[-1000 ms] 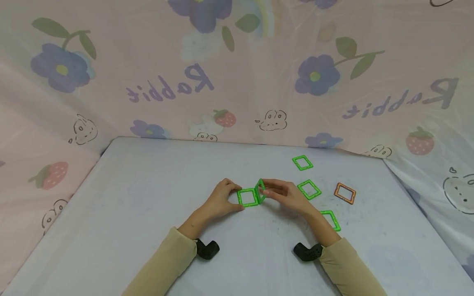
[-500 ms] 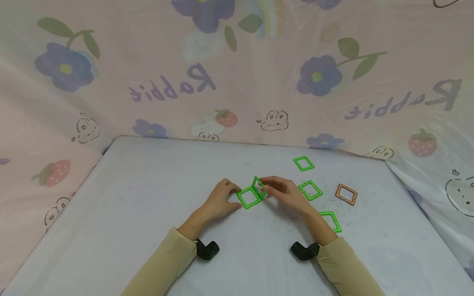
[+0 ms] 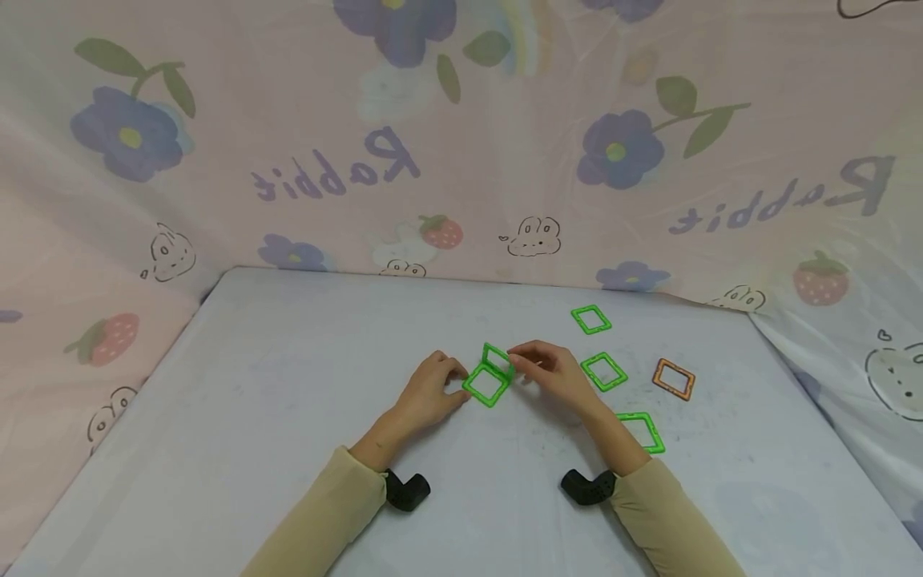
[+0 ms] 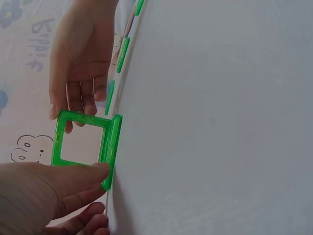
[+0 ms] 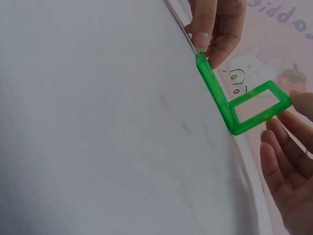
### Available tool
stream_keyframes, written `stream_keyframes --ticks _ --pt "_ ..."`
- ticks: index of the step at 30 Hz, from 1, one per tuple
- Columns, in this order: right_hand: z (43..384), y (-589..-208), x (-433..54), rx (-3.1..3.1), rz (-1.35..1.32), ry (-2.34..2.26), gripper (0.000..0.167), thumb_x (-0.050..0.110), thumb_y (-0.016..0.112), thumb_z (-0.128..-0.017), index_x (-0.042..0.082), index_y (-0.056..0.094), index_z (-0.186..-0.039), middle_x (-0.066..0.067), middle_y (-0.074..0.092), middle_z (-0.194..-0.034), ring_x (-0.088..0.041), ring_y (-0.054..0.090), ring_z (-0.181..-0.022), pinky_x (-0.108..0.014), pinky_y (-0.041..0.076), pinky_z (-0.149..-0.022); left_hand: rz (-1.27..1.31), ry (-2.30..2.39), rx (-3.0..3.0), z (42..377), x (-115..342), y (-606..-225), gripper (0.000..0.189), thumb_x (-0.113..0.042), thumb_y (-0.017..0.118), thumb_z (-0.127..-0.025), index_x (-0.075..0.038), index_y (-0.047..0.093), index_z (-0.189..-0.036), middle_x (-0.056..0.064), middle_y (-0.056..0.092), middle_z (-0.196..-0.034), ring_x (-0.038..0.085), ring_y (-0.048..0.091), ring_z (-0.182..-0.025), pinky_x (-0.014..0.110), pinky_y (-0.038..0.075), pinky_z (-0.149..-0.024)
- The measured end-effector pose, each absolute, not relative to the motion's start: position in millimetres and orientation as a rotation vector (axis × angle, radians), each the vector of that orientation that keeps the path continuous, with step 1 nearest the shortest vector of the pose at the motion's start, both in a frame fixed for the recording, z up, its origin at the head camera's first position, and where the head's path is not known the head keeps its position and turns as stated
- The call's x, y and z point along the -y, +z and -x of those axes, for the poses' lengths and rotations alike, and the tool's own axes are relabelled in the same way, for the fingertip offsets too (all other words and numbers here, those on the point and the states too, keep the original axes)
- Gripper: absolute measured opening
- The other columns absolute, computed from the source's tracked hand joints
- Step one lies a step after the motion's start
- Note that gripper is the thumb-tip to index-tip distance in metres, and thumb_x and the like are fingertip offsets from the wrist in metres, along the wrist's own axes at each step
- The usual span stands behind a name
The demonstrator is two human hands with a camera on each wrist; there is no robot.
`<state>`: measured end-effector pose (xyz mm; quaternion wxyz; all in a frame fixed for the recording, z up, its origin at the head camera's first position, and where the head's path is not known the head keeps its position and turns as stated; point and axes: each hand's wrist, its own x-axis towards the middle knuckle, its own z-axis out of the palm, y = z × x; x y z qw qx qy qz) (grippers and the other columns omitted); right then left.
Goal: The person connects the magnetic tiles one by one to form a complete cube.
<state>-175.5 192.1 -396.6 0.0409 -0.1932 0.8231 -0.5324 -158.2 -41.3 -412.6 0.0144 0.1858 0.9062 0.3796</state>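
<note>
Two green magnetic square tiles meet along an edge in front of me. One tile (image 3: 501, 395) lies flat on the table; the other tile (image 3: 497, 350) stands up from its far right edge, forming an L in the right wrist view. My left hand (image 3: 431, 393) holds the flat tile's left corner between thumb and fingers. The standing tile's right side is pinched by my right hand (image 3: 555, 377), whose thumb (image 5: 302, 104) is at the corner with the other fingers loosely curled below.
Right of my hands lie several loose tiles: a far green tile (image 3: 602, 316), a middle green tile (image 3: 616, 363), a near green tile (image 3: 654, 433) partly behind my right forearm, and an orange tile (image 3: 691, 387). A patterned curtain (image 3: 461, 160) hangs behind the white table (image 3: 324, 336).
The joined tiles have turned between my hands, so the standing tile swung from the right side toward the far side. My right hand has shifted slightly left and stays at the standing tile.
</note>
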Motion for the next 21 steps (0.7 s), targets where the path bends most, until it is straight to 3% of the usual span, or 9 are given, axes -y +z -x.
stream_keyframes --ticks 8,15,21 --pt "174 -391 -186 -2.527 0.474 -1.701 0.019 0.008 0.059 -0.095 -0.007 0.064 -0.105 -0.031 0.064 -0.093 -0.044 0.062 -0.082 -0.042 0.055 -0.071 -0.564 1.181 -2.835 158 39 -413 0.016 -0.013 0.072 -0.085 -0.003 0.068 -0.098 0.008 0.057 -0.092 0.019 0.050 -0.081 0.028 0.040 -0.070" --pt "188 -419 -189 -2.480 0.386 -1.793 0.023 0.016 0.061 -0.095 -0.004 0.065 -0.105 -0.027 0.066 -0.096 -0.037 0.065 -0.083 -0.037 0.056 -0.072 -0.555 1.153 -2.836 156 38 -413 0.015 -0.014 0.073 -0.085 -0.004 0.068 -0.095 0.006 0.056 -0.090 0.015 0.047 -0.077 0.027 0.040 -0.069" --pt "193 -421 -188 -2.530 0.380 -1.795 0.026 0.021 0.062 -0.095 -0.003 0.065 -0.103 -0.024 0.067 -0.095 -0.028 0.066 -0.080 -0.031 0.055 -0.070 -0.565 1.152 -2.829 157 33 -413 0.015 -0.015 0.073 -0.084 -0.004 0.069 -0.094 0.005 0.055 -0.088 0.015 0.048 -0.079 0.027 0.040 -0.070"
